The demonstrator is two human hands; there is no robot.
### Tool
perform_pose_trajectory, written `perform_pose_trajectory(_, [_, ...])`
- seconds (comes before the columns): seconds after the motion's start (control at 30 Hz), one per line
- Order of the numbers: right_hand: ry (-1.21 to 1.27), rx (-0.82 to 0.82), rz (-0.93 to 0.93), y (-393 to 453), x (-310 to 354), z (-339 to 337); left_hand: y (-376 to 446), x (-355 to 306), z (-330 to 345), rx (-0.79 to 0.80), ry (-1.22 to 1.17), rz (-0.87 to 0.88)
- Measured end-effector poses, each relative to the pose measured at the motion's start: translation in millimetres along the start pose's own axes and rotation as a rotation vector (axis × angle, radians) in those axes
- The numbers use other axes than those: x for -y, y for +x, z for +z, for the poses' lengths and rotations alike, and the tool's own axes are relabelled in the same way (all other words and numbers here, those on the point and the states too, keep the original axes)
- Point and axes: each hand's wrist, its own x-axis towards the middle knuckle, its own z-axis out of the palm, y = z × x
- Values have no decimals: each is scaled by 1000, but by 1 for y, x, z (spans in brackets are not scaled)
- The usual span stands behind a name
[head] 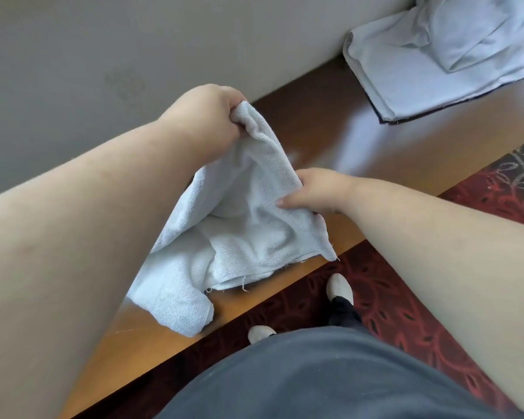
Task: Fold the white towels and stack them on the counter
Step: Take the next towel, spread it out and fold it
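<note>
Gripping one bunched corner of a white terry-cloth towel (248, 213), the left hand (212, 116) has its fingers curled tightly round the cloth and holds that corner raised above the brown polished wooden counter (360, 146). Below and to the right of that hand, the right hand (315, 190) pinches the towel's opposite edge, thumb on top and fingers tucked under the fabric. Between the two hands the towel hangs slack and creased. Beneath the left forearm its lower part lies crumpled on the counter, with frayed threads showing along the hem near the counter's front edge.

Well beyond the right hand, at the counter's far end against the grey wall (103, 55), lies a flat folded white cloth with a dark edge (436, 71); a second rumpled white cloth (481, 31) sits on top of it. Below both hands are a red patterned carpet (390, 313), two pale shoes (339, 288) and a dark grey garment (300, 376).
</note>
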Motion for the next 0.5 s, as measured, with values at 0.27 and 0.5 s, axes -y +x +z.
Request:
perform_pose_trajectory(0.27, [-24, 74, 184, -9, -92, 21, 75, -40, 1, 194, 236, -186])
perform_pose_trajectory(0.5, [500, -50, 187, -19, -138, -18, 157, -55, 30, 171, 605, -204])
